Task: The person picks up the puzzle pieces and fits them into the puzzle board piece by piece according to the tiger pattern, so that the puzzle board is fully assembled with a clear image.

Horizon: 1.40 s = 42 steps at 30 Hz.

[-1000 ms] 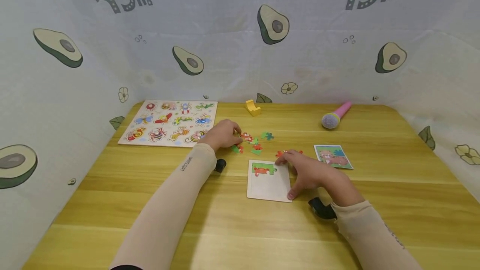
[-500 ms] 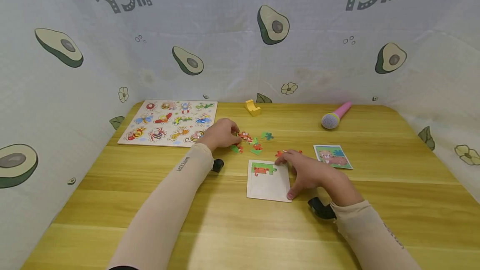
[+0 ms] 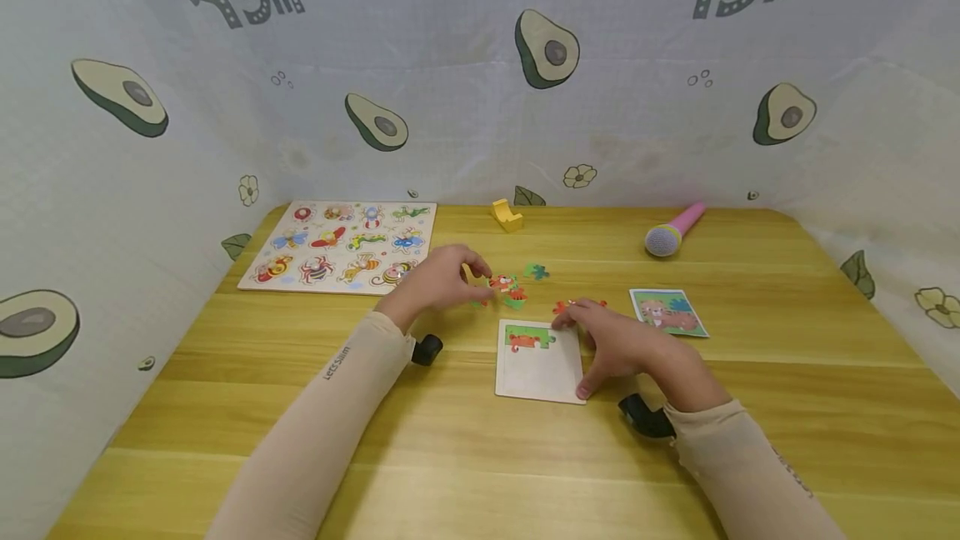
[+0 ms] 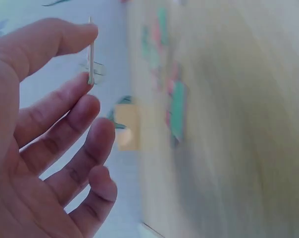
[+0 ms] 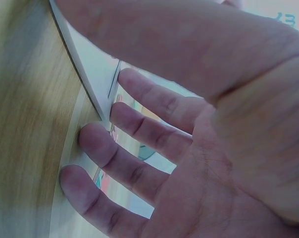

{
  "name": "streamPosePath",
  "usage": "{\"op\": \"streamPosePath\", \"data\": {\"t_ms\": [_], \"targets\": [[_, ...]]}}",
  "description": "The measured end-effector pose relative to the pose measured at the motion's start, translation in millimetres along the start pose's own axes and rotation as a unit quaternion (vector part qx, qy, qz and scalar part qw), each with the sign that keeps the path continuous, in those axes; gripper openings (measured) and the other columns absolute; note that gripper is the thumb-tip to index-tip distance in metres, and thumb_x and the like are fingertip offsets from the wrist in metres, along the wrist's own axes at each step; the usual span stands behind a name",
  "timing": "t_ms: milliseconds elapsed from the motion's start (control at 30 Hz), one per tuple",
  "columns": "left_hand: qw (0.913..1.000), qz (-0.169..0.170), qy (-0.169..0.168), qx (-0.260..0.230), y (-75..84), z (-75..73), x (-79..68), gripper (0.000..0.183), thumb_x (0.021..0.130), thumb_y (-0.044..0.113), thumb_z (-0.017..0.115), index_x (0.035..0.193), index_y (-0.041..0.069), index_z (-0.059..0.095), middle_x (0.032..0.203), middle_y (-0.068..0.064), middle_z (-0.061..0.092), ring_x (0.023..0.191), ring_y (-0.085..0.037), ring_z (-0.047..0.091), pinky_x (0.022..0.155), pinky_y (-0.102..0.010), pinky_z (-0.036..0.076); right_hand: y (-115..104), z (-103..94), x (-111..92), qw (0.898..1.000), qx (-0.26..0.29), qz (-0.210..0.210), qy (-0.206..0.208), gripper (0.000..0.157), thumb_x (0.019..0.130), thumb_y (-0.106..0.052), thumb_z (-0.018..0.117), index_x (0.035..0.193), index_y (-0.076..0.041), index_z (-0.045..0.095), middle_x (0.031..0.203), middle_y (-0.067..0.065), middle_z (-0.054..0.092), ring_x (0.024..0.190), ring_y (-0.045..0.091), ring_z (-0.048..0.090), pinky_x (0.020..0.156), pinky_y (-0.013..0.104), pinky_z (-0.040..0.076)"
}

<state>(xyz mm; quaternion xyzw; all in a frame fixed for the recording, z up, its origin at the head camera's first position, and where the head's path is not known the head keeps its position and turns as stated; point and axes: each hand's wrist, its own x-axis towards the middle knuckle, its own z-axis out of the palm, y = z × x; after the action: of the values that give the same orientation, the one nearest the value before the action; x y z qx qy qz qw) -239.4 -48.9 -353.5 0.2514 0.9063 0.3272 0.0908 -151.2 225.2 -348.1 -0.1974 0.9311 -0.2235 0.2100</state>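
My left hand [image 3: 442, 280] is raised beside a small group of loose jigsaw pieces [image 3: 514, 297]. Between its thumb and index finger it pinches a thin jigsaw piece [image 4: 91, 59], seen edge-on in the left wrist view, so its picture is hidden. The other fingers are loosely bent. A square white puzzle tray [image 3: 538, 375] lies in front of me, with joined green and red pieces [image 3: 528, 338] in its upper left corner. My right hand [image 3: 630, 348] grips the tray's right side, thumb at the lower corner and fingers at the upper one.
Right of the tray lies a picture card [image 3: 667, 312] with an animal on it. A pink toy microphone [image 3: 671, 233], a yellow holder [image 3: 507, 216] and an insect puzzle board [image 3: 337, 247] are farther back. Another green piece [image 3: 537, 272] and a red piece [image 3: 562, 307] lie apart.
My left hand has come up from the loose pieces with one pinched, its wrist shifting nearer to me. The right hand and the tray have stayed put.
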Motion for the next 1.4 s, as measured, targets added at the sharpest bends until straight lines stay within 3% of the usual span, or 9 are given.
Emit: {"op": "streamPosePath", "data": {"t_ms": [133, 300, 500, 700, 967, 1400], "targets": [[0.9993, 0.030, 0.007, -0.019, 5.1, -0.2, -14.6, 0.027, 0.087, 0.036, 0.080, 0.106, 0.018, 0.075, 0.107, -0.005, 0.065, 0.080, -0.017, 0.058, 0.067, -0.032, 0.050, -0.1, 0.0, 0.2, 1.000, 0.002, 0.001, -0.003, 0.084, 0.061, -0.025, 0.099, 0.131, -0.007, 0.056, 0.133, 0.012, 0.047, 0.103, 0.028, 0.048, 0.098, 0.050, 0.042], [0.9978, 0.059, 0.003, -0.031, 10.3, -0.4, -25.8, 0.027, 0.086, 0.034, 0.081, 0.106, 0.017, 0.074, 0.108, -0.007, 0.066, 0.084, -0.016, 0.058, 0.069, -0.032, 0.050, 0.7, -0.3, 0.7, 1.000, 0.003, -0.002, -0.004, 0.084, 0.062, -0.026, 0.099, 0.131, -0.007, 0.055, 0.131, 0.012, 0.047, 0.101, 0.028, 0.049, 0.095, 0.050, 0.043], [0.9946, 0.088, -0.044, -0.034, 12.6, 4.9, -30.0, 0.023, 0.085, 0.028, 0.083, 0.103, 0.017, 0.075, 0.107, -0.005, 0.067, 0.084, -0.016, 0.058, 0.069, -0.030, 0.051, 2.2, -0.3, 0.5, 1.000, 0.005, -0.005, -0.006, 0.084, 0.062, -0.026, 0.099, 0.131, -0.007, 0.055, 0.133, 0.013, 0.046, 0.101, 0.028, 0.050, 0.095, 0.051, 0.043], [0.9865, 0.123, -0.108, -0.001, 14.3, 15.4, -30.2, 0.019, 0.084, 0.029, 0.084, 0.098, 0.019, 0.075, 0.102, 0.003, 0.067, 0.080, -0.013, 0.059, 0.071, -0.027, 0.051, 4.1, -1.0, 0.4, 1.000, 0.011, -0.007, -0.008, 0.084, 0.063, -0.026, 0.099, 0.132, -0.007, 0.054, 0.131, 0.011, 0.047, 0.097, 0.027, 0.049, 0.090, 0.046, 0.043], [0.9818, 0.114, -0.147, 0.041, 16.0, 30.7, -27.7, 0.017, 0.084, 0.027, 0.084, 0.096, 0.020, 0.075, 0.093, 0.011, 0.067, 0.081, -0.009, 0.058, 0.074, -0.025, 0.049, 4.8, -0.9, 1.9, 1.000, 0.013, -0.010, -0.009, 0.084, 0.063, -0.027, 0.098, 0.133, -0.007, 0.054, 0.135, 0.014, 0.044, 0.098, 0.028, 0.050, 0.093, 0.049, 0.043], [0.9794, 0.120, -0.148, 0.067, 15.8, 36.9, -28.4, 0.020, 0.084, 0.030, 0.085, 0.097, 0.017, 0.075, 0.092, 0.011, 0.066, 0.084, -0.009, 0.057, 0.077, -0.024, 0.048, 5.6, 1.9, 2.1, 1.000, 0.007, -0.017, -0.003, 0.083, 0.064, -0.026, 0.098, 0.132, -0.007, 0.055, 0.134, 0.013, 0.045, 0.100, 0.028, 0.049, 0.095, 0.050, 0.042]]}}
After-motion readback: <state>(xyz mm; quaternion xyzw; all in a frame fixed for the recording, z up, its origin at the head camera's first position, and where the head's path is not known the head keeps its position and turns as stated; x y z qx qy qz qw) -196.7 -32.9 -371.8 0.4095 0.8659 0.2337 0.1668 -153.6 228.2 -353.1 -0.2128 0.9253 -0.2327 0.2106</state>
